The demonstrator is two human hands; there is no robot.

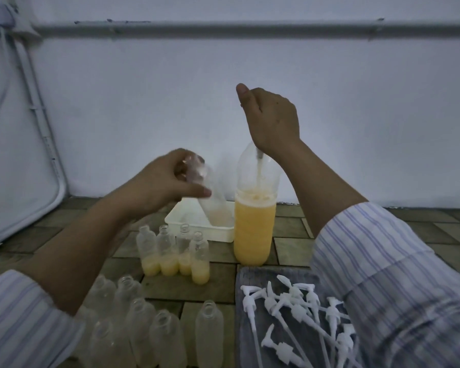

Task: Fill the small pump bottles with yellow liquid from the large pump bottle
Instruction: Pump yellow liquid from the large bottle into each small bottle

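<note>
A large clear bottle (255, 229) stands upright on the floor, more than half full of yellow liquid. My right hand (272, 120) is over its top, fingers curled round the pump head, which the hand hides; the pump tube runs down into the liquid. My left hand (168, 179) grips a small clear bottle (213, 205) by its neck, tilted beside the large bottle, with a little yellow liquid at its bottom. Several small bottles (174, 251) with yellow liquid in their bottoms stand in a row in front.
A white tub (197, 227) sits behind the row, under the held bottle. Several empty small bottles (154, 333) stand at the near left. A grey tray (246, 277) at the near right holds several white pump heads (298, 312). A white wall rises close behind.
</note>
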